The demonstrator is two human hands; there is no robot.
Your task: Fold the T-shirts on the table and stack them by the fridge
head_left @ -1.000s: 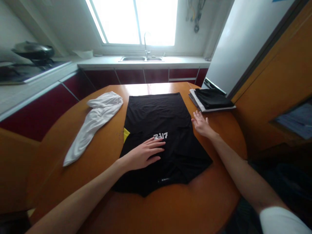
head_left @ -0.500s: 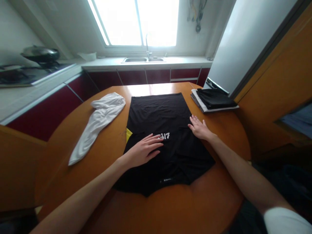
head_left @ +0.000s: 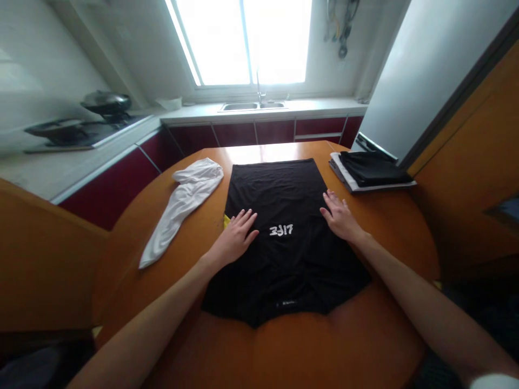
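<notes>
A black T-shirt (head_left: 279, 194) lies spread flat on the wooden table, its collar toward me and its hem toward the window. White lettering shows at its middle, and a small label sits by the collar. My left hand (head_left: 236, 236) rests flat on the shirt's left side, fingers apart, close to a small yellow patch (head_left: 226, 220) at that edge. On the right edge of the shirt lies my right hand (head_left: 340, 217), its fingers stretched out. Neither hand grips the cloth.
A crumpled white garment (head_left: 184, 208) lies on the table (head_left: 292, 356) to the left. Folded clothes, black (head_left: 373, 167) on top of white and grey, are stacked at the right. Beyond stand a counter with a sink (head_left: 253, 106), a stove with pans (head_left: 106, 102), and a fridge (head_left: 421, 70).
My left hand has moved left from the lettering to the shirt's left edge, uncovering the letters. My right hand stays at the right edge. The whole view has shifted slightly.
</notes>
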